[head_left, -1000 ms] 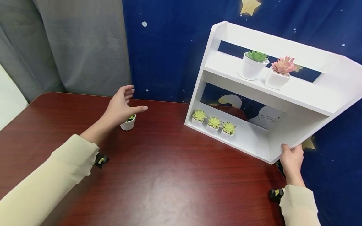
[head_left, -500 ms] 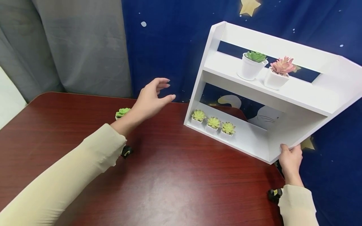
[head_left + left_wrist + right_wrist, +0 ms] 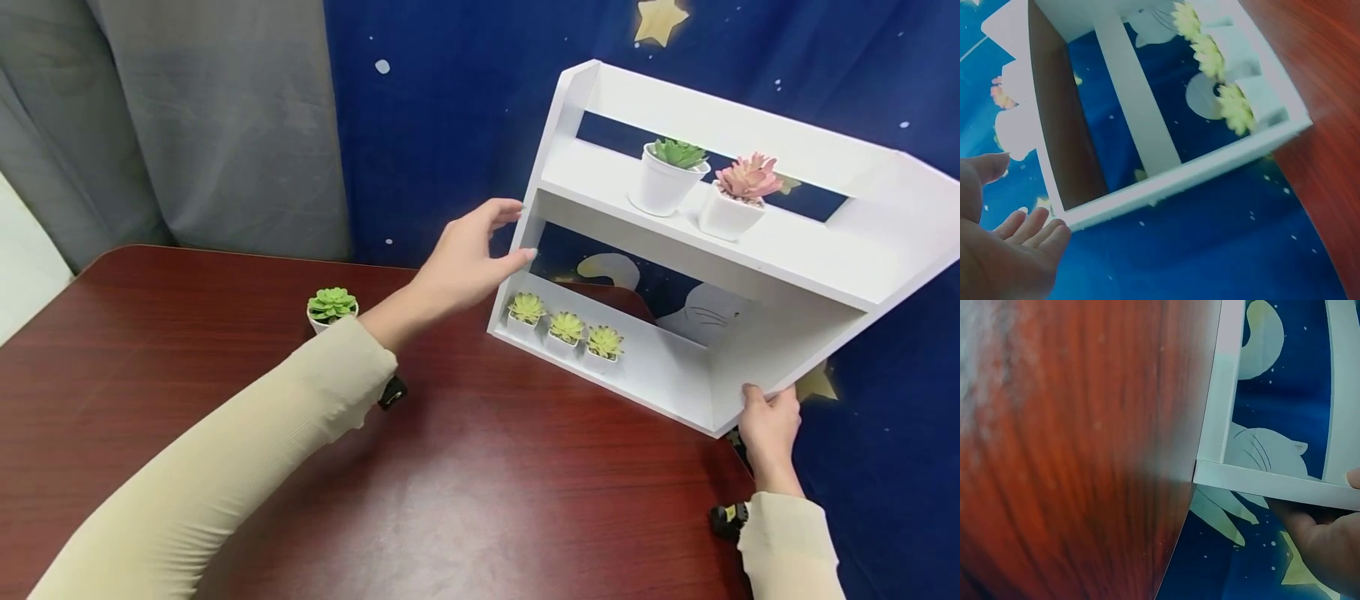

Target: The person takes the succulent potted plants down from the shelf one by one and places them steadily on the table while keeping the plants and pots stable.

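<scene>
A white two-tier shelf (image 3: 757,271) stands at the table's back right. Its upper tier holds a green succulent (image 3: 670,175) in a round pot and a pink succulent (image 3: 738,196) in a square pot. Three small yellow-green succulents (image 3: 565,327) line the lower tier's left part. My left hand (image 3: 468,254) is at the shelf's left side panel, thumb and fingers apart; in the left wrist view the fingertips are close to the panel's edge, and contact is unclear. My right hand (image 3: 770,425) grips the right side panel, thumb on the front edge, fingers behind it and mostly hidden.
Another green succulent (image 3: 331,307) in a white pot sits on the dark red table (image 3: 480,467), partly behind my left sleeve (image 3: 300,417). A blue curtain (image 3: 450,125) and a grey curtain (image 3: 232,125) hang behind the table.
My left hand has moved right, from in front of the potted succulent on the table to the shelf's left side, uncovering that plant. The right hand and shelf stay in place.
</scene>
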Action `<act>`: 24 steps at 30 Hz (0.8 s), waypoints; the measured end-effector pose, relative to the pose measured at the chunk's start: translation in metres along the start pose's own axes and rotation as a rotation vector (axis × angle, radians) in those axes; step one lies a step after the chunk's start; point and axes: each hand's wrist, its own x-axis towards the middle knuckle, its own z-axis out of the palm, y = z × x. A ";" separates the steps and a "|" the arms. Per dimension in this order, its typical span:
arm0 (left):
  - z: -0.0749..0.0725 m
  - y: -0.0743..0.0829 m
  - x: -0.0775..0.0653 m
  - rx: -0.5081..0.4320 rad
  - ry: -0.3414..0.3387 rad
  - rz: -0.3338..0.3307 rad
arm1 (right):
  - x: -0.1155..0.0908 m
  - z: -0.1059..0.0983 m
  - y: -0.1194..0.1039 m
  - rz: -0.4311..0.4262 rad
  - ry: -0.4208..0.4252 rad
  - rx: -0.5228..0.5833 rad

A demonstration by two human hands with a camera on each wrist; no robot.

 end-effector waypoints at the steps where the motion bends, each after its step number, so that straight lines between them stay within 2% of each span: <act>1: 0.003 0.005 0.002 0.001 -0.006 0.007 | 0.000 0.000 0.000 0.001 0.001 0.004; 5: 0.013 0.023 0.011 0.005 -0.028 0.024 | 0.000 0.000 0.001 0.002 -0.002 0.003; 8: 0.020 0.033 0.018 0.008 -0.043 0.012 | 0.001 0.000 0.001 -0.009 -0.008 -0.012; 13: 0.034 0.042 0.029 -0.004 -0.054 -0.007 | 0.001 0.000 0.003 -0.028 -0.013 -0.022; 18: 0.045 0.050 0.043 -0.041 -0.039 0.003 | 0.000 0.000 0.003 -0.030 -0.031 -0.019; 24: 0.052 0.061 0.061 -0.081 -0.084 0.008 | 0.001 -0.002 0.003 -0.036 -0.039 -0.019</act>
